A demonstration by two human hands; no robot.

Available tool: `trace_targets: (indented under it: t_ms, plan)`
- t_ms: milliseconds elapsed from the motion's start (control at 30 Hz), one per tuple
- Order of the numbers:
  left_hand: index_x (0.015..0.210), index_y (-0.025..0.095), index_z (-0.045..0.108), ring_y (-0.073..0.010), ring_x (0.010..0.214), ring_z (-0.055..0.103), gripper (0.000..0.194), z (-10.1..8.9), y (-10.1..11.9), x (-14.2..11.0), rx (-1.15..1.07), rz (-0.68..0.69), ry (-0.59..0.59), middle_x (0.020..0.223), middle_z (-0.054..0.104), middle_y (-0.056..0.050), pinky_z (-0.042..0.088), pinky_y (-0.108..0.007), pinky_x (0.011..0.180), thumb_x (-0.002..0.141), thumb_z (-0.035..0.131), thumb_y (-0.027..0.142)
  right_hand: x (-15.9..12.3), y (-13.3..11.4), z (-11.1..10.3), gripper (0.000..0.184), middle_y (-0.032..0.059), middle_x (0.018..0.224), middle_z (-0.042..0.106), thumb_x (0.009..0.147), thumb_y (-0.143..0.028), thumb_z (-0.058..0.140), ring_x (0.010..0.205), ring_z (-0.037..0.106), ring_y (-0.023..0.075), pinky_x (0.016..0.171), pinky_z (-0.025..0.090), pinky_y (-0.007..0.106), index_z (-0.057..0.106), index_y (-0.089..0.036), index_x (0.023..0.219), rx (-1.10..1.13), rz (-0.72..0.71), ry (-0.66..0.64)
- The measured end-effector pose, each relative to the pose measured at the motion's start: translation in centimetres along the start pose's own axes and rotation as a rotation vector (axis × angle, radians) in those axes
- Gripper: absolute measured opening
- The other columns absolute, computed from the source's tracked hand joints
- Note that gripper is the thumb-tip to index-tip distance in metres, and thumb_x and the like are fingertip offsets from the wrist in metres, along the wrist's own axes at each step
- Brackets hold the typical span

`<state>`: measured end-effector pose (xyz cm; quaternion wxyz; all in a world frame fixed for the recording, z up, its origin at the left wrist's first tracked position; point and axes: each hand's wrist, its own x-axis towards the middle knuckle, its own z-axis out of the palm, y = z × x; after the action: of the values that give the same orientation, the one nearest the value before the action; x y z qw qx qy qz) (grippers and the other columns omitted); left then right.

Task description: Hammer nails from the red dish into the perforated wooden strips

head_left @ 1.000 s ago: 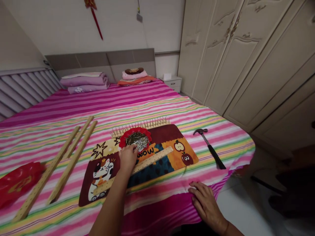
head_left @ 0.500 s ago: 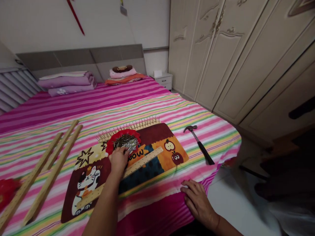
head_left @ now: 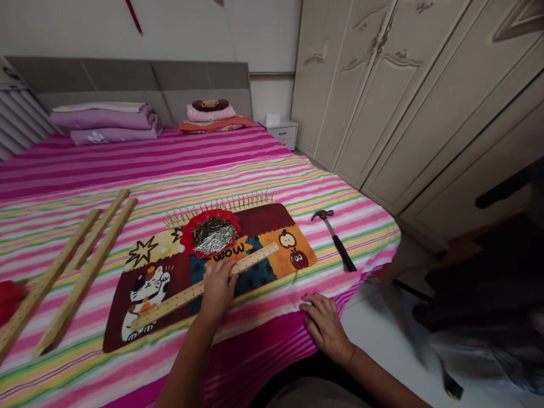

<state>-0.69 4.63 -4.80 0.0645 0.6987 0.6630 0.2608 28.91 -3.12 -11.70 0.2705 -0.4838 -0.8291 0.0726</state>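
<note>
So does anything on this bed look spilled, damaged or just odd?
Nothing looks spilled or damaged; the loose nails sit inside the red dish. The odd part is the setting: a hammer and a nail-studded strip lie on a bed, an unusual spot for such things. The holed strip also slants across the mat.

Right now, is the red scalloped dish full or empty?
Not empty: loose nails cover most of the red scalloped dish inside its rim; depth unclear.

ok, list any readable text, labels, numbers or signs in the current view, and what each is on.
"WOW": printed on the patterned mat.
Wooden strip under the left hand: dark dots, no readable characters.
Hammer: no legible marking.
No other text readable.
</note>
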Motion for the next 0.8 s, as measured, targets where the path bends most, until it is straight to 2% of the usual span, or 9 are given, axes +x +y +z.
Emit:
trace_targets:
  t_ms: [167,300,367,467,500,533,567,700,800]
  plan:
    - [0.103,0.023,0.066,-0.0246,0.104,0.052,0.034,-0.4,-0.8,-1.1,-0.095,0.078,-0.059,0.107,0.066,-0.007,0.039,-0.043,0.093,0.072,0.050,0.016,-0.2,0.0,0.1,0.025,0.0089,0.115,0.060,0.085,-0.018,0.047,0.104,0.049,0.0270,0.086,0.039,0.043,0.062,-0.022,0.104,-0.009,0.000,0.008]
    - [0.098,0.023,0.067,-0.0238,0.103,0.054,0.032,-1.5,-0.2,-2.0,-0.289,0.024,-0.103,0.105,0.066,-0.006,0.039,-0.044,0.095,0.067,0.058,0.020,-0.2,0.0,0.0,0.024,0.0091,0.114,0.061,0.085,-0.018,0.046,0.104,0.049,0.0271,0.086,0.040,0.044,0.061,-0.022,0.103,0.000,-0.003,0.014]
    - [0.094,0.021,0.065,-0.0223,0.097,0.058,0.030,-2.3,0.0,-1.4,-0.507,-0.162,-0.081,0.098,0.067,-0.006,0.044,-0.042,0.091,0.064,0.065,0.027,-0.2,-0.1,0.0,0.025,0.0086,0.114,0.061,0.084,-0.017,0.046,0.103,0.050,0.0270,0.085,0.040,0.044,0.061,-0.023,0.104,0.007,-0.006,0.018]
    - [0.084,0.016,0.058,-0.0167,0.072,0.063,0.027,-3.5,-0.2,1.0,-0.895,-0.715,0.095,0.074,0.064,-0.004,0.053,-0.034,0.072,0.068,0.065,0.038,-0.2,-0.1,-0.1,0.026,0.0081,0.114,0.061,0.084,-0.017,0.047,0.102,0.050,0.0268,0.084,0.041,0.043,0.060,-0.024,0.105,0.014,-0.012,0.023]
    - [0.082,0.016,0.055,-0.0154,0.063,0.063,0.027,-3.8,-0.4,2.0,-0.980,-0.872,0.152,0.066,0.060,-0.002,0.053,-0.032,0.065,0.071,0.063,0.038,-0.2,-0.1,-0.1,0.026,0.0081,0.114,0.062,0.084,-0.017,0.047,0.102,0.051,0.0268,0.084,0.041,0.043,0.060,-0.024,0.105,0.014,-0.014,0.026]
    - [0.082,0.016,0.052,-0.0149,0.057,0.062,0.025,-3.9,-0.5,3.0,-1.023,-0.965,0.178,0.061,0.058,-0.001,0.053,-0.031,0.059,0.073,0.062,0.037,-0.1,-0.1,-0.1,0.026,0.0083,0.114,0.062,0.085,-0.017,0.047,0.102,0.051,0.0269,0.084,0.041,0.044,0.060,-0.024,0.106,0.013,-0.015,0.028]
    - [0.082,0.015,0.051,-0.0149,0.053,0.061,0.023,-4.0,-0.7,3.9,-1.043,-1.014,0.184,0.057,0.056,0.000,0.052,-0.030,0.056,0.074,0.062,0.034,-0.1,-0.1,-0.1,0.026,0.0084,0.114,0.062,0.085,-0.018,0.047,0.103,0.051,0.0271,0.084,0.042,0.044,0.061,-0.024,0.106,0.012,-0.016,0.030]
    - [0.077,0.013,0.053,-0.0133,0.045,0.058,0.004,-3.8,-0.9,6.1,-1.020,-1.059,0.162,0.051,0.054,0.000,0.049,-0.025,0.048,0.075,0.054,0.016,-0.1,0.0,-0.1,0.026,0.0083,0.113,0.062,0.084,-0.018,0.047,0.103,0.051,0.0276,0.083,0.042,0.044,0.061,-0.024,0.106,0.001,-0.019,0.033]
    - [0.068,0.013,0.053,-0.0102,0.037,0.051,0.007,-4.0,-1.2,6.0,-0.981,-1.070,0.151,0.045,0.052,0.001,0.041,-0.021,0.040,0.072,0.048,0.009,-0.2,0.1,-0.2,0.026,0.0085,0.114,0.062,0.084,-0.017,0.048,0.104,0.051,0.0275,0.084,0.042,0.043,0.061,-0.023,0.105,0.001,-0.020,0.030]
